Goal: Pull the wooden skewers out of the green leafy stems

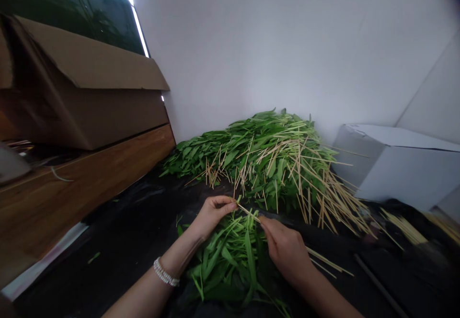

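A thin bamboo skewer (247,210) spans the gap between my two hands, sloping down to the right. My left hand (214,214) pinches its left end between thumb and fingertips, where a short bit of green stem shows. On the other end, my right hand (287,248) is closed, with its fingers wrapped round the skewer and partly hidden. Several green stems cross the skewer beside the right fingertips. Below the hands, loose leafy greens (230,265) with long narrow leaves lie on black plastic sheeting (118,255).
Against the white wall rests a large heap of skewered leafy greens (251,141), its bare stick ends (336,198) jutting right and forward. An open cardboard box (108,112) sits on a wooden ledge (118,169) at left. A white box (409,164) stands right, near loose skewers (404,224).
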The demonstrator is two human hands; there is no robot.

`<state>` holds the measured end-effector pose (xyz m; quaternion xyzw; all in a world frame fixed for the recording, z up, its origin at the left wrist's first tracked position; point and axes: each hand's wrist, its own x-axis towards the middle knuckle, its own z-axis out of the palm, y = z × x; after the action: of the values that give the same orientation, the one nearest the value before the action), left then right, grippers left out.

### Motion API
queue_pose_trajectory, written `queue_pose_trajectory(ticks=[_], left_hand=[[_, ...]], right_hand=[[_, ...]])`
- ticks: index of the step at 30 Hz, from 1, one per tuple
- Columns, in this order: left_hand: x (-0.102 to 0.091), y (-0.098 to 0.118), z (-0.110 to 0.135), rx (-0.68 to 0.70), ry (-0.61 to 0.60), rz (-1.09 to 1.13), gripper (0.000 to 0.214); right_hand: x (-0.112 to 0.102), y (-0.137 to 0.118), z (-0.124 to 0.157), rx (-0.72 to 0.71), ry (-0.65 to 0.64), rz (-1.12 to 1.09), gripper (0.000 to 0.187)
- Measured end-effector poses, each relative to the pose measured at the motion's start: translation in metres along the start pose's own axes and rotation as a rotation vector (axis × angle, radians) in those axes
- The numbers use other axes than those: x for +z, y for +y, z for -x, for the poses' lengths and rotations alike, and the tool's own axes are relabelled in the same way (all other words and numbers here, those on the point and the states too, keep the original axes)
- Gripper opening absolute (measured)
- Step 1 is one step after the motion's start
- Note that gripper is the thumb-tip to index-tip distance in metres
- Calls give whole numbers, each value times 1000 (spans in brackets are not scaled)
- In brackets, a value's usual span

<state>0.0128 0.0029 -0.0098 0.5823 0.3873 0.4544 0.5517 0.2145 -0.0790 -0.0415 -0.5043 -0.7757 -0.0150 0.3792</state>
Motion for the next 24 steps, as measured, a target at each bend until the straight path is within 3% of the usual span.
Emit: queue_pose_trajectory(ticks=[8, 14, 19, 24], left_hand=[[3, 5, 2, 13, -69, -56, 20], [9, 2, 4, 9, -195, -28, 20], [3, 1, 2, 98, -143, -139, 22], [3, -2, 4, 221, -250, -345, 19]], right_hand=[[2, -3, 0, -4, -10, 58, 34], [0, -6, -2, -6, -37, 27, 35], [0, 0, -3, -7, 13, 32, 32], [0, 2, -3, -12, 32, 55, 30]])
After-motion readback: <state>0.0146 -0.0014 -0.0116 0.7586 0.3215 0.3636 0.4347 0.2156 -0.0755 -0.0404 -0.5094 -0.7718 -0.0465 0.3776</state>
